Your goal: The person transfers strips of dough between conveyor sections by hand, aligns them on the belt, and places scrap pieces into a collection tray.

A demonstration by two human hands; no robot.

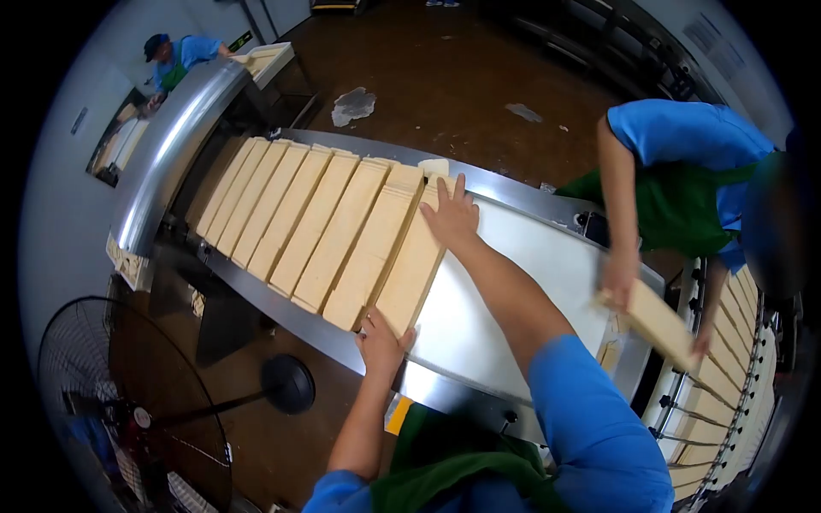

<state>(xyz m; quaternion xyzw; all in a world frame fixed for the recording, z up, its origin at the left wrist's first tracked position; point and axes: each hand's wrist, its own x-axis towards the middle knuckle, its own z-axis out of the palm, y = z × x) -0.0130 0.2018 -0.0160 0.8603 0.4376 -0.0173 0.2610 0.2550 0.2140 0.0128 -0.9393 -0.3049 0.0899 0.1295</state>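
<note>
A row of long, pale yellow, layered blocks (318, 227) lies across the white conveyor belt (513, 282), side by side. My hands are at the two ends of the rightmost block (409, 278). My left hand (382, 344) grips its near end, with the thumb on the right side and the fingers by the gap to the neighbouring block. My right hand (451, 215) holds the far end, fingers spread over the top and edge. The block's underside is hidden.
A curved metal cover (175, 158) spans the belt's left end. At right, a co-worker (684, 179) holds another block (657, 323), blurred, beside a rack of blocks (727, 342). Another person (184, 60) stands at upper left. A floor fan (137, 410) is at lower left.
</note>
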